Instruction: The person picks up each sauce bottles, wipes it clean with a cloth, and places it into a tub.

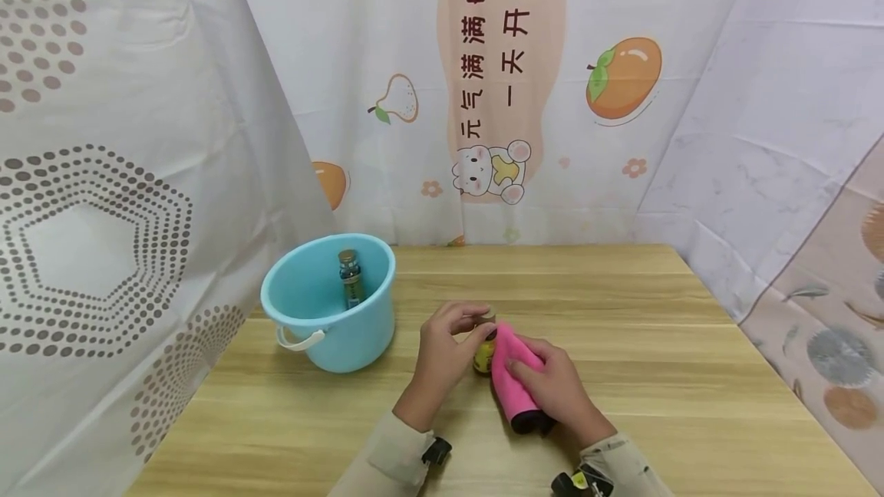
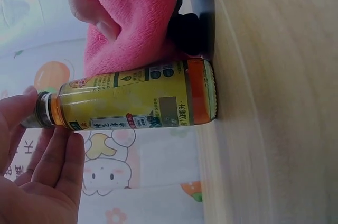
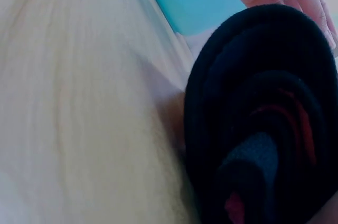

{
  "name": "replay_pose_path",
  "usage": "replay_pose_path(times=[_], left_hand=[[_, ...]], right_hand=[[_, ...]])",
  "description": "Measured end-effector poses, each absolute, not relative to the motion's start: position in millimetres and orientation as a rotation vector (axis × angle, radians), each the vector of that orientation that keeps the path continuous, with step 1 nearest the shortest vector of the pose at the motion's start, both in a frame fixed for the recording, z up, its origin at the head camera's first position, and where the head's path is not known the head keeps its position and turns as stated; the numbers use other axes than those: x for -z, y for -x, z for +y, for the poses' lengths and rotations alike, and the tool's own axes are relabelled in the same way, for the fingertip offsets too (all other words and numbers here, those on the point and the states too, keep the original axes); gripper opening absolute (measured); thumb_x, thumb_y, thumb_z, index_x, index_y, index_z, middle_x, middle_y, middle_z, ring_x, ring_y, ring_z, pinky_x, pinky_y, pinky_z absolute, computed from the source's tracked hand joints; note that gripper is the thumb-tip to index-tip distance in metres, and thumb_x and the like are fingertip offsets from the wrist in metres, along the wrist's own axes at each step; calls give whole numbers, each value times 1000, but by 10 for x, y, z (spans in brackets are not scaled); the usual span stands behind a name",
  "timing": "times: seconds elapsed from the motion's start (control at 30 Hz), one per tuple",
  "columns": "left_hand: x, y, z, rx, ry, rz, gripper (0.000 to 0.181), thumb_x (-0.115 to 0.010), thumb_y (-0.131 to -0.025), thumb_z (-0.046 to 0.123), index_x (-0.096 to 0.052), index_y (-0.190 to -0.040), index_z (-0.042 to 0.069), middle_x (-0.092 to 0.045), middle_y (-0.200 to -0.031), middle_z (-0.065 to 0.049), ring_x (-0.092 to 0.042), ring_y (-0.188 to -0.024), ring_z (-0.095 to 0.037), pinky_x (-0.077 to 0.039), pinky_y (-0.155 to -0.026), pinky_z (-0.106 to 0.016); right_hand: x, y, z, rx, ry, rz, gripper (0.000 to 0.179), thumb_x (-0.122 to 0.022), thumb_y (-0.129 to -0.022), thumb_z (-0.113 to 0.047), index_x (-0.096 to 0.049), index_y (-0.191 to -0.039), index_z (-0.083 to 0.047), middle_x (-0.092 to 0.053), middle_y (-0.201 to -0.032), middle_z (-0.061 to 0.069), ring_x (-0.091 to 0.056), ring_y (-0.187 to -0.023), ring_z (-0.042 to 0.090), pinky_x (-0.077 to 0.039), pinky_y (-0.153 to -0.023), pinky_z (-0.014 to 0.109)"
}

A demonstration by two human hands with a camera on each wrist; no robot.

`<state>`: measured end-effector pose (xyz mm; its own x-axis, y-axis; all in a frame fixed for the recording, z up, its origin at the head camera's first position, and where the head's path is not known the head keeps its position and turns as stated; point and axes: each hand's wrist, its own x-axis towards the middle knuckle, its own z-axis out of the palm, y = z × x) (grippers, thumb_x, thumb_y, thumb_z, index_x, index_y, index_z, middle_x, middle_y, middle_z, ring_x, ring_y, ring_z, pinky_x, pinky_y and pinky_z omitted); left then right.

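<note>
A small glass bottle (image 1: pixel 484 357) of amber oil with a yellow label stands upright on the wooden table. My left hand (image 1: pixel 447 347) pinches its dark cap between thumb and fingers, as the left wrist view shows closely. In my right hand (image 1: pixel 555 388) I grip a folded pink cloth (image 1: pixel 509 378) with black edging. The plush side of the cloth (image 2: pixel 134 18) lies against the bottle's side, around the label's edge. Only the rolled black end (image 3: pixel 253 39) of the cloth fills the right wrist view, hiding most of the right hand there.
A light blue bucket (image 1: pixel 352 340) with a white handle (image 1: pixel 301 341) stands at the table's left. Inside it leans a dark bottle (image 1: pixel 351 282) with a brown cap. The wooden tabletop (image 1: pixel 621 313) ends at printed curtains (image 1: pixel 566 221) behind and at both sides.
</note>
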<state>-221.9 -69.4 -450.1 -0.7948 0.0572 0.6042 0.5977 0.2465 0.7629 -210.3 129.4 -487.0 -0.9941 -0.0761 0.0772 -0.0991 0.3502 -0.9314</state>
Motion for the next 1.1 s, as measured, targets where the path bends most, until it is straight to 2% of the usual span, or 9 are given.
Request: replay_pose_path(times=[0.27,0.77,0.97,1.1], left_hand=[[4498,2200,-699,1589,578,-2086,23,-80,-92,18,-77,-114,11,-70,-112,1,-74,-100,-14,-62,-90,-33],[4527,2226,-702,1585,600,-2083,21,-78,-93,18,-77,-115,16,-70,-114,5,-72,-102,-11,-61,-91,-29],[4518,2222,-698,1592,600,-2095,22,-77,-94,18,-77,-116,16,-69,-115,5,-72,-103,-10,-61,-90,-29],[4529,2222,-706,1599,607,-2093,23,-77,-95,18,-77,-117,14,-69,-115,5,-73,-102,-11,-61,-90,-29]], right_hand=[[4831,2054,1273,-1698,-130,-2632,46,-79,-90,-21,-71,-135,-15,-70,-107,10,-64,-78,16,-55,-65,30],[4832,2054,1273,-1705,-81,-2564,44,-78,-91,-25,-70,-135,-24,-73,-112,8,-66,-81,17,-56,-68,31],[4783,2039,1291,-1810,-164,-2433,42,-78,-94,-28,-68,-135,-31,-71,-124,5,-67,-87,20,-58,-70,32],[4733,2005,1291,-1894,-204,-2353,42,-78,-95,-29,-68,-136,-30,-69,-128,5,-67,-93,22,-59,-73,31]])
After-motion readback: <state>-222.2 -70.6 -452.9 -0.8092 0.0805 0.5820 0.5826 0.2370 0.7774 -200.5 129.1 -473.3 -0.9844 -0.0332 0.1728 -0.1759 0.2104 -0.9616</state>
